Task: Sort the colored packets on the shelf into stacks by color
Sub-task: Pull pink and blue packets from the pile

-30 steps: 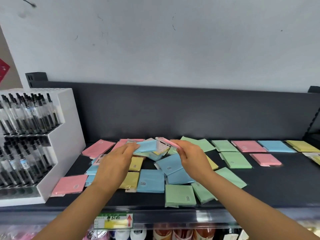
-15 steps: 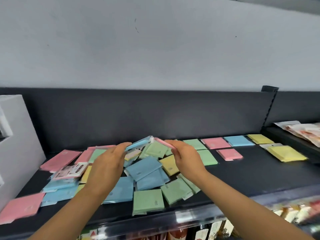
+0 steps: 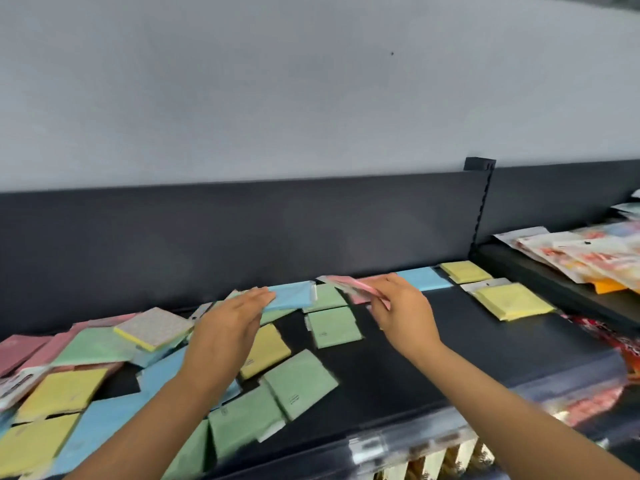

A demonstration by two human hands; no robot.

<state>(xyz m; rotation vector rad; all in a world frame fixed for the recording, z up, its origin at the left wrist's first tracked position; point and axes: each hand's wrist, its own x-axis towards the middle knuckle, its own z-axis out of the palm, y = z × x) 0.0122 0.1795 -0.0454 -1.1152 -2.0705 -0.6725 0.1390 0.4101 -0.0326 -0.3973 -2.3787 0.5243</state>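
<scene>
2 packets are leaving the mixed heap at once. The left hand is pinching a blue packet by its near edge, fingers laid almost straight along the top, and is carrying it clear of the shelf. The right hand is gripping a pink packet between thumb and curled fingers, also lifted.

1 second ago both hands were working close together over the heap. Now they are spreading apart and moving right, and the view is swinging with them, so the sorted row at the back is coming within reach. The pink packet is hovering just above the pink ones already lying there. The blue stack is sitting just beyond, beside a yellow stack.

By my reading, the pink is going down first, and the blue is then having to cross to its own pile. Sorting is only getting started: greens, yellows, blues and pinks are lying jumbled at the left.
</scene>
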